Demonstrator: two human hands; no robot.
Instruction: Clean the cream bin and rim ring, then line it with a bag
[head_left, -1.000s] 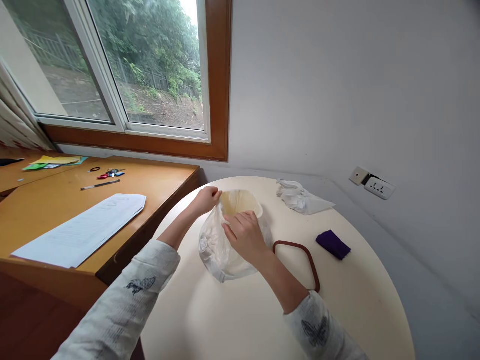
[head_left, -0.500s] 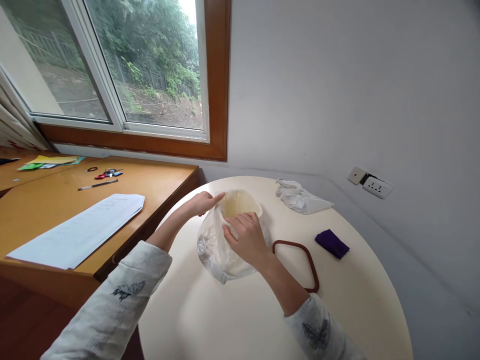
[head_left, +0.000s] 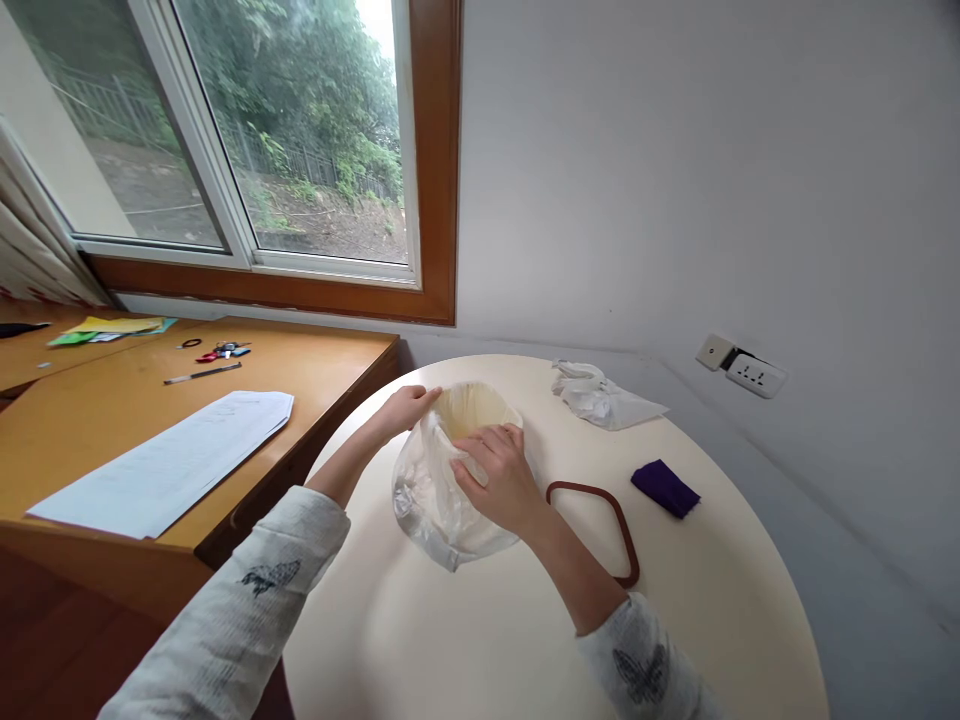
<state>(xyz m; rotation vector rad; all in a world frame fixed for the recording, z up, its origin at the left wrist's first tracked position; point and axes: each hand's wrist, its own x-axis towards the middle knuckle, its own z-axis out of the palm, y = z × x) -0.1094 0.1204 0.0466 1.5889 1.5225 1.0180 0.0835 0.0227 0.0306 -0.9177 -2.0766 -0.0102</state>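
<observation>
A translucent white plastic bag (head_left: pixel 424 515) lines a pale, open-topped bin (head_left: pixel 466 403) on the round table. Its loose part hangs down around the outside and spreads at the bottom. At the left side of the rim, my left hand (head_left: pixel 407 408) pinches the bag's edge. My right hand (head_left: pixel 499 475) curls over the near right rim, fingers bent inward on the bag and thumb outside. Right of the bin lies a brown, rounded frame (head_left: pixel 627 537), flat on the table and partly behind my right forearm.
A crumpled white plastic bag (head_left: pixel 600 400) and a folded purple cloth (head_left: pixel 665 488) lie on the white round table (head_left: pixel 450 650). On the wooden desk (head_left: pixel 330 350) at left are papers (head_left: pixel 172 465), a pen (head_left: pixel 202 373) and keys (head_left: pixel 225 350). A wall socket (head_left: pixel 756 374) is at right.
My left hand has shifted slightly left and its thumb has drawn back from over the opening. My right hand has moved slightly right along the rim. The view has turned a little.
</observation>
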